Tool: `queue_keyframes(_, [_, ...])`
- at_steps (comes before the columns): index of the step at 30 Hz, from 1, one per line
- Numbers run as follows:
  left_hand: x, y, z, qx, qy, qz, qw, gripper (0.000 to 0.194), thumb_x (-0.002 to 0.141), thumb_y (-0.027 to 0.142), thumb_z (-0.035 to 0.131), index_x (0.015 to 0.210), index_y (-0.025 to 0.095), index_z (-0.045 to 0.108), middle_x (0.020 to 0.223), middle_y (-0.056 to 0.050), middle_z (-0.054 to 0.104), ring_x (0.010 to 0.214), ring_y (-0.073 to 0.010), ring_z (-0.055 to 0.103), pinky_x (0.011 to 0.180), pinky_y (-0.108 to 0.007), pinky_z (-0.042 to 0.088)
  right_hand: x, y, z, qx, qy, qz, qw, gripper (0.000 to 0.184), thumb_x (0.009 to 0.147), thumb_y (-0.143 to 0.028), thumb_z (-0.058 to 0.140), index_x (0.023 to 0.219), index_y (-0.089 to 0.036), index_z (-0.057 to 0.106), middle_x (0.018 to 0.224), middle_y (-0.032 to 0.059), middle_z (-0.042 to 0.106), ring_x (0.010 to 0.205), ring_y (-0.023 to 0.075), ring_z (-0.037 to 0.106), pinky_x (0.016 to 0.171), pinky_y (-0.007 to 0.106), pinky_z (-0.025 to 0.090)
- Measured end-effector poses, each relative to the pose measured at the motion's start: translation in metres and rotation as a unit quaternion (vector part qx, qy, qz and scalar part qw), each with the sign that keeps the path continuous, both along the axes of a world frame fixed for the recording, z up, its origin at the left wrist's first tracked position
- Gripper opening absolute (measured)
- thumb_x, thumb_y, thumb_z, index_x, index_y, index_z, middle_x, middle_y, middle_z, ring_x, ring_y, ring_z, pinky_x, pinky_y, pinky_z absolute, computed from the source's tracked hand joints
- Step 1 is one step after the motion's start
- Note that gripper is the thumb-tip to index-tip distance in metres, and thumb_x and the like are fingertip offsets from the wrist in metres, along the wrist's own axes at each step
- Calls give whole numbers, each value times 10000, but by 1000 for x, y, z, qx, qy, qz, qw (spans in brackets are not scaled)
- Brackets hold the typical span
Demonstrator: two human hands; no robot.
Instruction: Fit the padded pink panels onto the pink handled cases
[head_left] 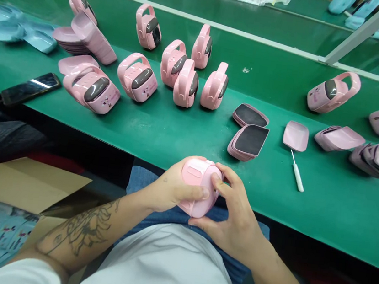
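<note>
Both my hands are closed around a pink plastic case [195,207] held above my lap, just off the bench's front edge. My left hand [173,186] wraps its left side, the thumb lying across the front. On the other side my right hand [233,207] grips it between thumb and fingers, one finger pressing the right face. The case's underside and its far side are hidden. Beyond it on the bench lie two small stacks of pink panels with dark faces, the nearer stack [249,142] closest to my hands.
Several pink handled cases [138,78] with dark windows stand on the green bench [176,136]. To the right are a white-handled screwdriver [297,176], a pink panel [295,135] and more stacks. A phone [30,88] and blue parts [20,29] lie left. An open carton [25,184] stands below.
</note>
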State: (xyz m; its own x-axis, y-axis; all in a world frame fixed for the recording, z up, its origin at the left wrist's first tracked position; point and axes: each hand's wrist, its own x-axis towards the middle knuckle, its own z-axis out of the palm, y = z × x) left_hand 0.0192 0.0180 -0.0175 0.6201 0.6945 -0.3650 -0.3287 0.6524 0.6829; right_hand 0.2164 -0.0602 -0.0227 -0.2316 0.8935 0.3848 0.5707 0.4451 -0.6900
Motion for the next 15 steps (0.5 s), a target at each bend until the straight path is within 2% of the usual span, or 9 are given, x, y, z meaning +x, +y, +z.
queue_keyframes(3, [0, -2, -1, 1, -13, 10, 1000, 718, 687, 251, 1031, 1297, 206, 655, 1260, -110, 766, 1105, -266, 761, 924, -375, 633, 0, 2, -1, -4, 1, 9, 1000, 1024, 818, -410, 957, 1657, -265, 389, 1645, 237, 463, 1553, 412, 509, 1238, 648, 520])
queue_keyframes(6, [0, -4, -2, 2, -2, 13, 1000, 799, 670, 272, 1045, 1346, 229, 621, 1309, -111, 748, 1132, -272, 754, 910, -374, 637, 1, 3, -1, 9, -12, 20, 1000, 1011, 824, -404, 953, 1651, -248, 393, 1630, 252, 466, 1537, 416, 518, 1213, 648, 537])
queue_keyframes(10, [1, -7, -1, 24, 50, 11, 998, 965, 642, 385, 1062, 1446, 239, 547, 1419, -161, 702, 1230, -348, 727, 953, -447, 631, 0, 1, -3, 54, -40, 6, 998, 993, 856, -352, 927, 1674, -262, 373, 1624, 251, 481, 1517, 428, 537, 1166, 661, 559])
queue_keyframes(15, [3, -10, 3, 67, 106, 5, 992, 975, 649, 440, 1041, 1450, 227, 529, 1508, -186, 652, 1347, -414, 666, 1033, -504, 601, 0, -2, -5, 116, -68, 5, 991, 1005, 885, -404, 898, 1705, -212, 351, 1586, 288, 536, 1481, 453, 575, 1110, 656, 580])
